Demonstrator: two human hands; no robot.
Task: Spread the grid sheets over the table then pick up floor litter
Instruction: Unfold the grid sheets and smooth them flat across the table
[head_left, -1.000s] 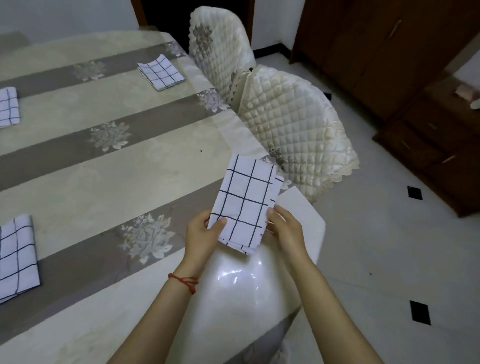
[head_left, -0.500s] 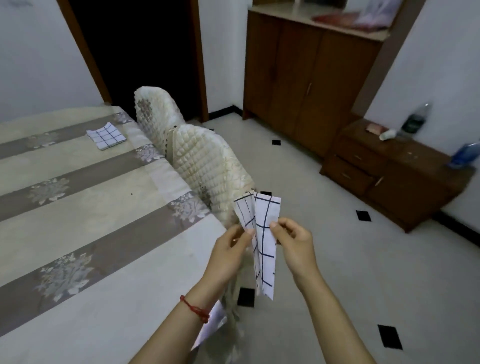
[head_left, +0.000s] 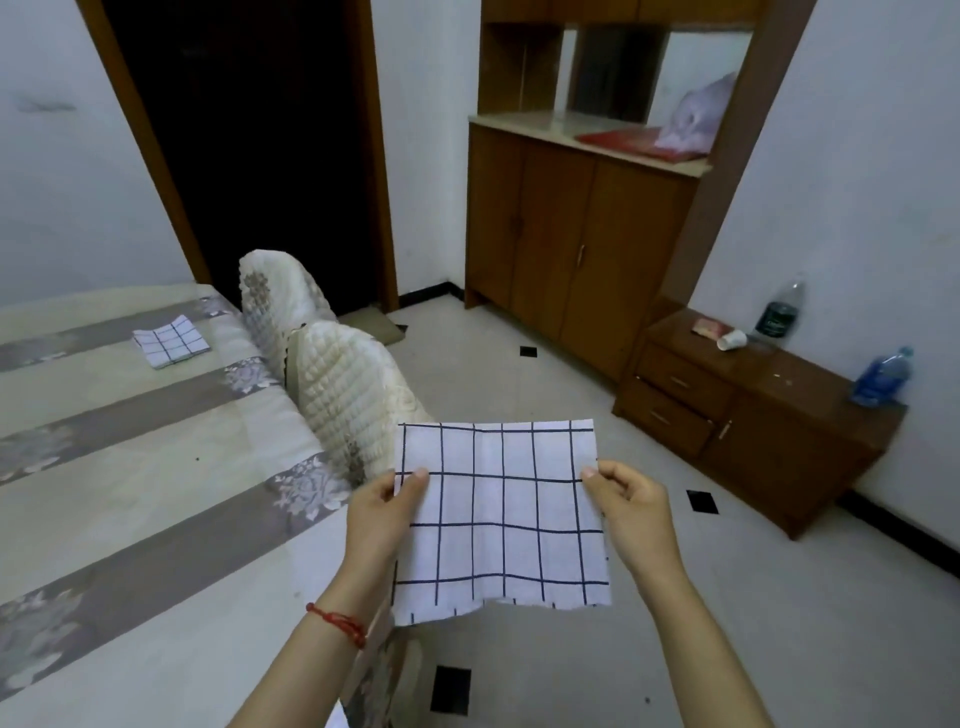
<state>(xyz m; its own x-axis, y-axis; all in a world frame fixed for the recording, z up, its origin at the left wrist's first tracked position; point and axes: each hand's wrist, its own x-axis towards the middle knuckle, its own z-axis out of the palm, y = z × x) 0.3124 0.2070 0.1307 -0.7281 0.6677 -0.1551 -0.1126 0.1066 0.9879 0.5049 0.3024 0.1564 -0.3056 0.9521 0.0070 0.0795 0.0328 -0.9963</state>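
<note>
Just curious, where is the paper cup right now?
In the head view, the paper cup lies tipped on the low wooden drawer cabinet at right, beside the dark bottle.

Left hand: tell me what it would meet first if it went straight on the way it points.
Judging loosely, the left hand, pinching the grid sheet, points up and away; the quilted chair back looks first in line, though depth is unclear.

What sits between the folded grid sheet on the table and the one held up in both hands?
In the head view, two quilted chair backs stand at the table edge between the folded grid sheet and the held grid sheet.
</note>
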